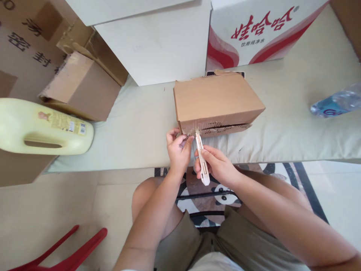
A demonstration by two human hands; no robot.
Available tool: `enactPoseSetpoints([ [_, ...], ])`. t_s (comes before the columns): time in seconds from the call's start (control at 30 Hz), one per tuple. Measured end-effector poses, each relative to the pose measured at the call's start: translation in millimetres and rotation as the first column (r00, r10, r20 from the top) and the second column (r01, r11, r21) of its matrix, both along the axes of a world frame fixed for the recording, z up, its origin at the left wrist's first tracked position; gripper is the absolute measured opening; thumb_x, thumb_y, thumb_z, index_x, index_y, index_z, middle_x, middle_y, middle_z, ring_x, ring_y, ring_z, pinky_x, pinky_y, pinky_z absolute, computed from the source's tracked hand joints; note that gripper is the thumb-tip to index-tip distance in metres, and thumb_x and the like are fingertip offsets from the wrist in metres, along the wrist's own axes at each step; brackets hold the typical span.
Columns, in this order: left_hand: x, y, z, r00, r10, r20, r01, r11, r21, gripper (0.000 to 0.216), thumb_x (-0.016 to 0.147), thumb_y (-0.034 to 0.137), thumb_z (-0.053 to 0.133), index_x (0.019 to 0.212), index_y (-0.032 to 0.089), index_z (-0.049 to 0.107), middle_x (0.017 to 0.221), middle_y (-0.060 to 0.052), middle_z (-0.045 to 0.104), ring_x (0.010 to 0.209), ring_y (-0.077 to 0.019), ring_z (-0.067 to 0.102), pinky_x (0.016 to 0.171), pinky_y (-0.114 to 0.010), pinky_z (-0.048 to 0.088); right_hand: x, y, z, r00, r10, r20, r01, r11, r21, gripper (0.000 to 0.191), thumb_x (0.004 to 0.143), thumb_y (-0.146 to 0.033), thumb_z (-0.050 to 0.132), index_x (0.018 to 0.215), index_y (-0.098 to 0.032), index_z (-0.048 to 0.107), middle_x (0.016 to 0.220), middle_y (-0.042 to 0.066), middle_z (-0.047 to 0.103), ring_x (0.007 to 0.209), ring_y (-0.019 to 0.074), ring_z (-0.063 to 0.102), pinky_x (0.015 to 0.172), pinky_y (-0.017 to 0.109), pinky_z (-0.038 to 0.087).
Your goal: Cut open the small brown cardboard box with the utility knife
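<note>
Cardboard box (216,99) corner against left fingertips (188,140)

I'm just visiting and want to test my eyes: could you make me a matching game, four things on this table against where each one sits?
Things:
1. knife
2. jug
3. bottle
4. small box

Places:
A. far right, lying on the table
B. in the right hand, tip at the box's near edge
C. far left, lying on its side
D. centre of the table, left hand at its near corner

Pairs: 1-B, 2-C, 3-A, 4-D
</note>
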State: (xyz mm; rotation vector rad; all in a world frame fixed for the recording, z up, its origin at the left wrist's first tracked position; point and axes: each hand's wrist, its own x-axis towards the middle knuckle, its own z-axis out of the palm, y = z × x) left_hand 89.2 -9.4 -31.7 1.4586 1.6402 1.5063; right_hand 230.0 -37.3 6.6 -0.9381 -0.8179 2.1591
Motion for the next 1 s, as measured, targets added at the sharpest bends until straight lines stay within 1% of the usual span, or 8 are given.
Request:
enactPoseSetpoints([
  [0.17,-2.5,1.4,-0.4,0.998,0.063,0.031,-0.062,0.998,-0.033,0.030,0.083,0.043,0.070,0.072,0.016,0.065,0.102,-0.007,0.052,0.096,-0.0165,0.059,0.082,-0.029,0.053,-5.2,-4.2,-2.5,0.998,-0.029,0.050,0.027,0.999,0.041,0.040,0.086,-0.059,0.057,0.094,-0.020,0.050,0.058,-0.005,0.060,0.042,0.0110,0.056,0.038,0.021,0.043],
  [0.27,-5.2,1.5,1.4,0.996,0.087,0.013,-0.086,0.995,-0.056,0.025,0.084,0.037,0.071,0.072,0.016,0.065,0.101,-0.007,0.053,0.096,-0.0163,0.060,0.086,-0.030,0.052,-9.2,-8.1,-1.7,0.998,-0.012,0.064,0.009,0.999,0.051,0.040,0.087,-0.059,0.055,0.093,-0.020,0.050,0.057,-0.005,0.060,0.042,0.0111,0.056,0.039,0.022,0.043],
  [0.33,-5.5,1.0,2.3,0.996,0.086,0.002,-0.086,0.995,-0.058,0.023,0.084,0.035,0.071,0.072,0.017,0.065,0.102,-0.007,0.053,0.097,-0.0168,0.059,0.085,-0.030,0.053,-10.0,-9.3,-0.7,0.998,-0.005,0.064,0.002,0.999,0.048,0.040,0.086,-0.060,0.055,0.093,-0.020,0.049,0.056,-0.005,0.059,0.041,0.0112,0.056,0.038,0.022,0.043],
  [0.43,-2.8,-0.6,1.9,0.999,0.047,-0.007,-0.047,0.998,-0.042,0.025,0.084,0.038,0.070,0.072,0.017,0.064,0.103,-0.007,0.051,0.098,-0.0176,0.059,0.079,-0.029,0.054,-7.4,-8.6,1.3,0.998,-0.011,0.060,0.008,0.999,0.044,0.040,0.086,-0.060,0.055,0.093,-0.021,0.048,0.056,-0.006,0.059,0.041,0.0117,0.056,0.037,0.021,0.043],
  [0.63,1.6,-0.8,-1.8,0.998,0.009,-0.067,-0.008,1.000,0.014,0.028,0.085,0.043,0.068,0.072,0.018,0.065,0.101,-0.007,0.049,0.099,-0.0187,0.058,0.081,-0.031,0.053,1.8,-2.2,4.5,0.995,-0.034,0.093,0.030,0.998,0.047,0.038,0.085,-0.058,0.056,0.092,-0.021,0.049,0.055,-0.006,0.058,0.039,0.0110,0.054,0.035,0.020,0.040],
  [0.8,-2.9,1.9,0.0,0.995,0.084,-0.060,-0.083,0.996,0.024,0.035,0.083,0.051,0.068,0.072,0.017,0.065,0.099,-0.007,0.051,0.095,-0.0181,0.059,0.068,-0.027,0.053,-1.4,-2.5,3.1,0.990,-0.059,0.132,0.046,0.994,0.100,0.034,0.089,-0.054,0.051,0.089,-0.020,0.051,0.051,-0.008,0.053,0.036,0.0087,0.048,0.036,0.020,0.036],
  [0.9,-5.4,2.3,1.3,0.985,0.138,-0.102,-0.133,0.989,0.056,0.034,0.083,0.049,0.069,0.071,0.017,0.064,0.096,-0.007,0.052,0.093,-0.0177,0.059,0.074,-0.029,0.053,-6.0,-6.2,2.0,0.991,-0.049,0.128,0.034,0.993,0.110,0.033,0.090,-0.053,0.048,0.089,-0.021,0.051,0.050,-0.008,0.052,0.036,0.0089,0.048,0.038,0.021,0.037],
  [1.0,-7.2,3.0,0.3,0.981,0.152,-0.124,-0.146,0.987,0.061,0.031,0.084,0.044,0.069,0.070,0.017,0.065,0.095,-0.006,0.052,0.091,-0.0170,0.059,0.080,-0.030,0.052,-8.0,-9.0,2.1,0.990,-0.037,0.137,0.021,0.993,0.115,0.032,0.091,-0.053,0.047,0.089,-0.021,0.050,0.050,-0.008,0.052,0.037,0.0093,0.048,0.040,0.022,0.038],
])
